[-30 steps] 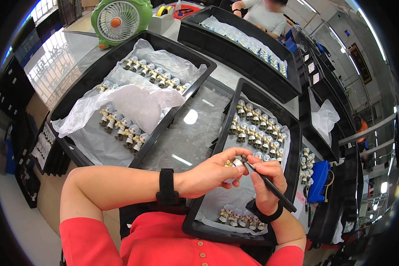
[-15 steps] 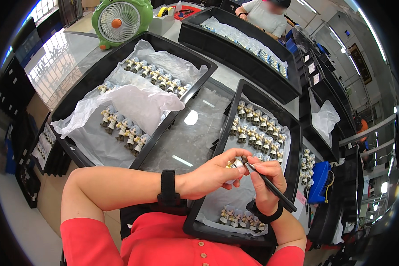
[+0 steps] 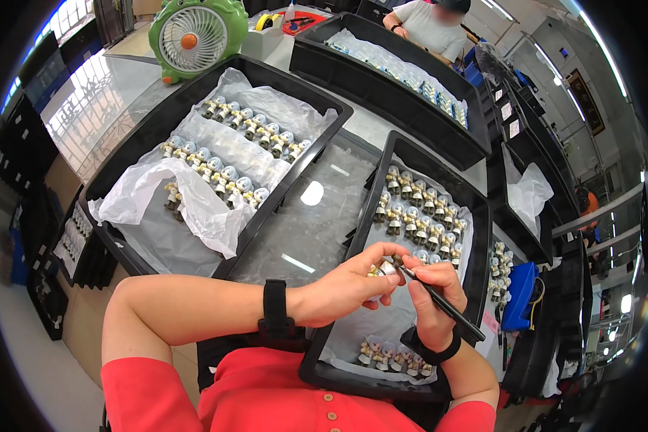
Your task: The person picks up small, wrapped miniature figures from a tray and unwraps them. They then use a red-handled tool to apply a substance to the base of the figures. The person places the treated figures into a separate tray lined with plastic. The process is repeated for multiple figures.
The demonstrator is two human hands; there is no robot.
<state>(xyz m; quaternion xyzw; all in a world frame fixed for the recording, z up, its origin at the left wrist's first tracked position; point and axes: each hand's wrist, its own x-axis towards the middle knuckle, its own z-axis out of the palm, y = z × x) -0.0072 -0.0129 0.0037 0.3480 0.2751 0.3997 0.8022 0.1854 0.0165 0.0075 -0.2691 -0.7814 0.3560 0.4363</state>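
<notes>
My left hand (image 3: 344, 286) is closed around a small figurine (image 3: 387, 269) with white and yellow parts, mostly hidden by the fingers. A black pen-shaped tool (image 3: 448, 309) is gripped in my right hand (image 3: 432, 294). Its tip meets or nearly meets the figurine; the fingers hide the exact contact. Both hands are above a black tray (image 3: 311, 366) lined with white paper. Rows of similar small figurines (image 3: 417, 221) stand at its far end, and a short row of figurines (image 3: 392, 356) lies at its near end.
On the left, another black tray (image 3: 133, 165) holds rows of figurines and a loose sheet of white paper (image 3: 216, 223). A green fan (image 3: 187, 39) stands behind it. At the back, a person (image 3: 432, 32) sits beyond a long black tray (image 3: 389, 83). A blue box (image 3: 520, 299) is at the right.
The loose paper in the left tray has flapped toward the near side, uncovering a middle row of figurines and covering most of the nearer one. My hands have barely moved.
</notes>
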